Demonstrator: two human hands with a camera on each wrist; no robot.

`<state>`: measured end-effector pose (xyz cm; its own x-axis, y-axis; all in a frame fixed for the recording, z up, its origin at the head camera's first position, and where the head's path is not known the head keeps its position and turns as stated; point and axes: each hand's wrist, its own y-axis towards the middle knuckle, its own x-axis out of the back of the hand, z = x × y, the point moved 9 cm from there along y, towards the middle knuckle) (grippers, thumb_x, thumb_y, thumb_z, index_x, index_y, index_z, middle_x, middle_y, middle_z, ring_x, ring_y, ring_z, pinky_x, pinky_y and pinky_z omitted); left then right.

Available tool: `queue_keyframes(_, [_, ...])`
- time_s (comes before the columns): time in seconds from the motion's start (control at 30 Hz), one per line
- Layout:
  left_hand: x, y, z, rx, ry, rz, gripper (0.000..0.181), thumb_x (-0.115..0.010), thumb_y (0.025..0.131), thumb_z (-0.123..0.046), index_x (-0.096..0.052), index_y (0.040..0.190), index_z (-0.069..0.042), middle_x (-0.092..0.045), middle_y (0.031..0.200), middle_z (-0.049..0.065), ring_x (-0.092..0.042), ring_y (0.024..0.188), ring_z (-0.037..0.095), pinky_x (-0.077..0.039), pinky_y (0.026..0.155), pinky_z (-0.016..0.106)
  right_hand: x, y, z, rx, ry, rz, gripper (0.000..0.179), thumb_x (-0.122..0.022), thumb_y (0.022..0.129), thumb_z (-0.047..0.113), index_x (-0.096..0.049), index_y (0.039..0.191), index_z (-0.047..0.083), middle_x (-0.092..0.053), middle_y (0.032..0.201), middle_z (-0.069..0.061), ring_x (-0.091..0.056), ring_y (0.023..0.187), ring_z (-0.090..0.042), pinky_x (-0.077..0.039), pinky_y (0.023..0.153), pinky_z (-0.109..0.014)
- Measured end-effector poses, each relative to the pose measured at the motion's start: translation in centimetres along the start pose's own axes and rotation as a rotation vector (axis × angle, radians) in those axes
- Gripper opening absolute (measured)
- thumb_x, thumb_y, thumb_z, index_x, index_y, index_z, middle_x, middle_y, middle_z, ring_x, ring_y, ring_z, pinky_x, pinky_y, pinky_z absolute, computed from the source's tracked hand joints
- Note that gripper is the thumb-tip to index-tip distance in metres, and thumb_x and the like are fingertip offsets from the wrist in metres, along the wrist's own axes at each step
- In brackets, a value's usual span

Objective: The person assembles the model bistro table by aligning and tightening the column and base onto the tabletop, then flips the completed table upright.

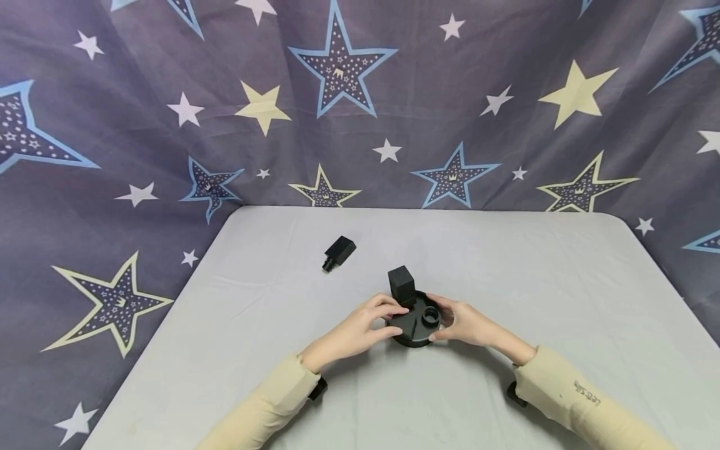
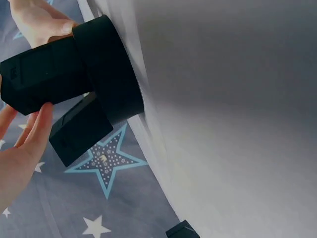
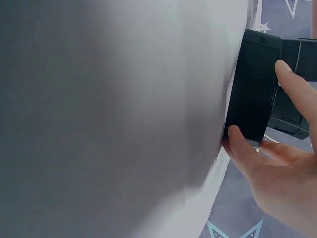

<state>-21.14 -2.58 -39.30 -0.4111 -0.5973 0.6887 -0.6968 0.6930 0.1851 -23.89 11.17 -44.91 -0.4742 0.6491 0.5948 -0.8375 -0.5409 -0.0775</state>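
Note:
A round black base (image 1: 417, 337) stands on the table, with a raised ring (image 1: 430, 316) on its top right. At its back left a black rectangular bottle (image 1: 402, 285) stands upright in it. My left hand (image 1: 360, 326) pinches a second black rectangular bottle (image 2: 47, 74) at the base's front left; in the left wrist view its lower end meets the base. Around the base's right side, my right hand (image 1: 465, 324) grips the rim, fingers (image 3: 238, 141) and thumb apart on its edge. How the bottles' necks sit inside the base is hidden.
Another black rectangular bottle (image 1: 340, 251) lies on its side farther back left, its threaded neck towards me. A white cloth covers the table (image 1: 562, 281). Behind and to the sides hangs a dark curtain (image 1: 410, 81) with stars.

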Motion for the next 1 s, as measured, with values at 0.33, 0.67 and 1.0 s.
queue_keyframes(0.33, [-0.3,-0.4,0.0,0.115,-0.005,-0.078,0.039,-0.065,0.079,-0.032,-0.058,0.113,-0.014,-0.043,0.104,-0.001,-0.048,0.091,0.011,-0.048,0.075,0.029,-0.1,-0.2,0.0,0.004,0.001,0.000,0.080,-0.074,0.071,0.020,-0.030,0.135,-0.004,-0.036,0.131,-0.029,-0.047,0.111,-0.037,-0.046,0.085,-0.035])
queue_keyframes(0.67, [0.0,0.0,-0.2,0.121,0.028,-0.128,0.031,-0.066,0.079,-0.027,-0.058,0.106,-0.014,-0.043,0.099,-0.001,-0.050,0.091,0.012,-0.044,0.076,0.022,-0.1,-0.1,0.0,-0.011,0.001,-0.011,0.081,-0.074,0.071,0.020,-0.030,0.135,-0.003,-0.035,0.132,-0.027,-0.046,0.112,-0.036,-0.045,0.086,-0.035])
queue_keyframes(1.0, [1.1,-0.2,0.8,0.144,0.042,-0.157,0.041,-0.067,0.077,-0.018,-0.057,0.115,-0.008,-0.049,0.104,0.001,-0.051,0.091,0.014,-0.046,0.077,0.026,0.1,0.2,0.1,0.000,-0.002,0.000,0.078,-0.072,0.072,0.018,-0.031,0.134,-0.006,-0.044,0.125,-0.029,-0.050,0.107,-0.037,-0.045,0.086,-0.039])
